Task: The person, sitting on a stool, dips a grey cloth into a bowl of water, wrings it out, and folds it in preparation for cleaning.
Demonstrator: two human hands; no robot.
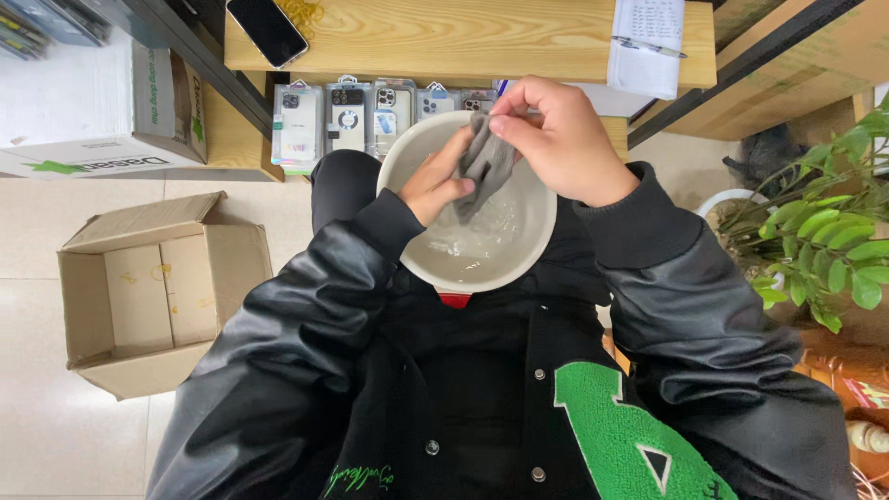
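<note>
- The left hand [433, 185] pinches the lower end of a small grey cloth [483, 167], thumb and fingers closed on the fabric just inside the near-left rim of the bowl.
- The right hand [556, 139] grips the upper end of the same cloth with its fingertips closed tight, over the far rim.
- The cloth hangs stretched between the two hands, above the inside of the white bowl [519, 250], and looks wet and bunched.
- The bowl rests on the person's lap against a black jacket [389, 370], with a little clear water pooled at its bottom.
- Just beyond the bowl, a row of packaged phone cases [347, 116] stands on a low wooden shelf [231, 139].
- A dark phone [267, 30] lies near the left corner of the wooden table [463, 42] above; a notepad with a pen [646, 44] hangs over its right edge.
- An open cardboard box [153, 292] sits on the floor at the left; a leafy plant [824, 241] stands at the right.
- Likely risks: the bowl has no flat support, so a hard twist could tip it and spill water onto the jacket.
- Drips flung past the far rim could wet the phone cases.
</note>
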